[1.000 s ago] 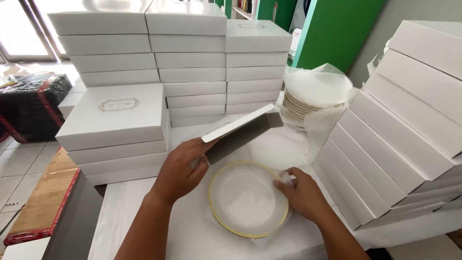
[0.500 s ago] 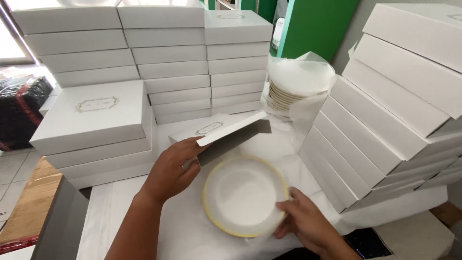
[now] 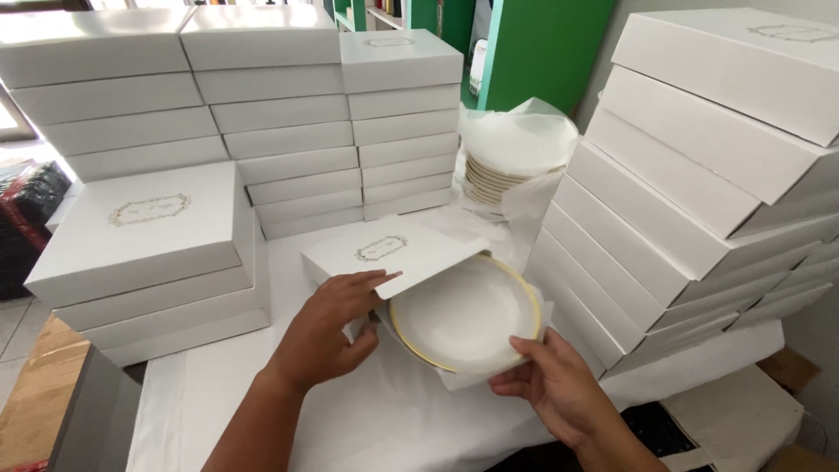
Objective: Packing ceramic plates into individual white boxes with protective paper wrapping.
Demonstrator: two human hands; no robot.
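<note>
The left hand (image 3: 328,332) grips the white box lid (image 3: 389,253), tilted over the gold-rimmed plate (image 3: 468,310); the right hand (image 3: 555,389) pinches what seems its paper wrap at the near edge, mid-table.

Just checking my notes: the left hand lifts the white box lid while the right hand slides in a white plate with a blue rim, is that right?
Not quite. The head view shows the plate has a gold rim, not blue. The rest stands: the left hand lifts the white box lid while the right hand slides it in.
</note>
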